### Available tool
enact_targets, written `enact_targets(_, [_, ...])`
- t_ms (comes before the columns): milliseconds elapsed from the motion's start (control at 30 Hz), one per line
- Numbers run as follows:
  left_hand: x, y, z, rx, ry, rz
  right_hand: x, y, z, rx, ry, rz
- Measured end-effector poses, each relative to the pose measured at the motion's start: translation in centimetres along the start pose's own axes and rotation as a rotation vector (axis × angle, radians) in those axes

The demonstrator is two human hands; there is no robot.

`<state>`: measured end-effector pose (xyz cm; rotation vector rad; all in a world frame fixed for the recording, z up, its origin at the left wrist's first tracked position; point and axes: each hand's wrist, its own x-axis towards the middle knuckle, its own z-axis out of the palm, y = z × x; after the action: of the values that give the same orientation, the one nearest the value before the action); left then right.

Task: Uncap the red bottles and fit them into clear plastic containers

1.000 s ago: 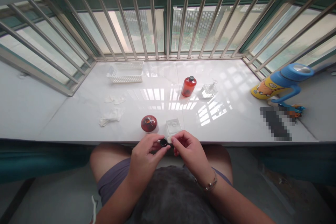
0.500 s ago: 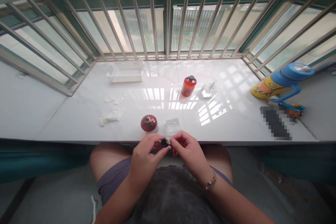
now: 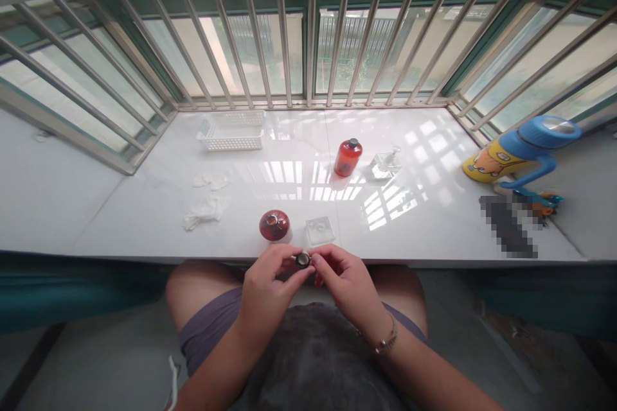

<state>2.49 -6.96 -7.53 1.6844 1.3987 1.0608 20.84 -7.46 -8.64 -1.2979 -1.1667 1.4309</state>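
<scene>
My left hand (image 3: pixel 270 279) pinches a small round black cap (image 3: pixel 303 260) between thumb and fingers at the table's near edge. A pale disc fills much of the cap's inside, which faces up toward me. From the other side, my right hand (image 3: pixel 342 276) is closed, its thumb and fingertips at the cap's rim; what lies under those fingertips is hidden. Just beyond my hands stands a rounded dark red bottle (image 3: pixel 274 225) with an open neck. Beside it is a small clear square dish (image 3: pixel 320 230) with something ring-like inside.
A capped red bottle (image 3: pixel 348 157) and a clear pump bottle (image 3: pixel 385 164) stand farther back. A white perforated basket (image 3: pixel 232 135) sits by the window bars. Crumpled white gloves (image 3: pixel 205 212) lie left. At right are a blue-and-yellow flask (image 3: pixel 515 148) and a blurred dark object (image 3: pixel 508 228).
The cap's inside looked dark with a pale piece at my right fingertips; now a pale disc shows inside the cap. Both hands stay in nearly the same place.
</scene>
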Motion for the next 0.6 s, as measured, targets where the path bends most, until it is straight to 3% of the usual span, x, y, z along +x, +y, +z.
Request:
enact_targets(167, [0.03,-0.02,-0.09,-0.028,0.042,-0.011,-0.34,0.11,-0.4,-0.142,-0.004,-0.101])
enact_targets(367, [-0.05,-0.52,-0.02,-0.136,0.054,-0.116,-0.57,-0.13,-0.54,-0.192,-0.077,-0.21])
enact_targets(600, [-0.1,-0.3,0.03,-0.271,0.047,-0.264,-0.63,0.4,-0.47,-0.139,-0.059,-0.126])
